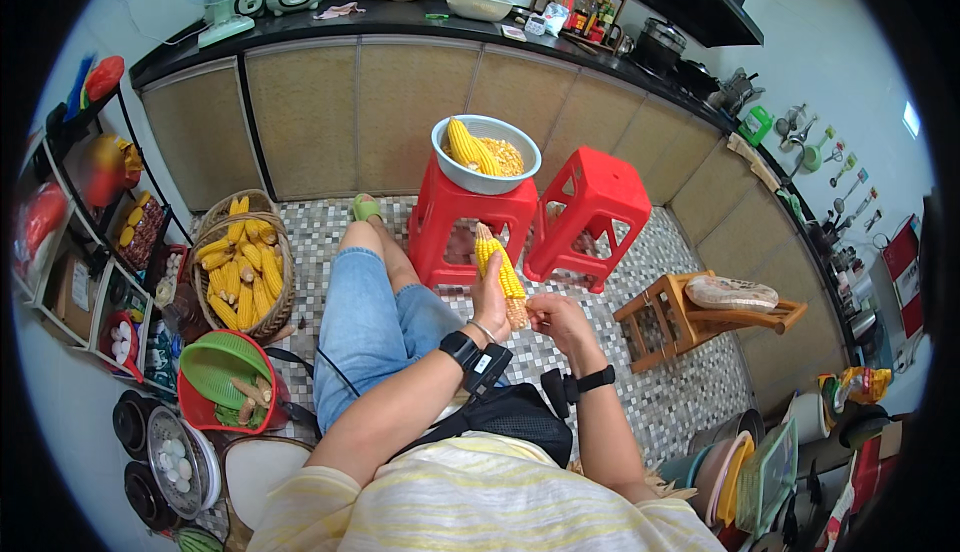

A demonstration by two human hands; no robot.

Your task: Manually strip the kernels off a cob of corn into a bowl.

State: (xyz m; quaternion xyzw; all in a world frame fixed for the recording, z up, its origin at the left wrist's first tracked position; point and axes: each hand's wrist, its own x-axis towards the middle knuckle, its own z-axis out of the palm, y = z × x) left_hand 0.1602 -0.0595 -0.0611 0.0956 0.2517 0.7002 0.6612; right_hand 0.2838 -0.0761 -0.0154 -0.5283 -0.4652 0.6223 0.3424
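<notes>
My left hand (491, 304) grips an ear of yellow corn (501, 267) that stands tilted over my lap. Kernels are gone from its lower end, where the bare cob shows; its upper tip is pale too. My right hand (561, 323) is at that lower end with its fingers curled in; whether anything is pinched between them is hidden. Beyond my hands, a grey-blue plastic basin (441, 163) holds loose corn kernels (510, 154) and a whole ear of corn (469, 145). It rests on a red plastic stool (472, 207).
A wicker basket (201, 282) full of corn ears stands left of my legs. Nearer is a red bucket (276, 402) with a green colander (225, 361) and bare cobs (251, 398). To the right are another red stool (600, 177) and a wooden chair (675, 308) bearing a large gourd (731, 293).
</notes>
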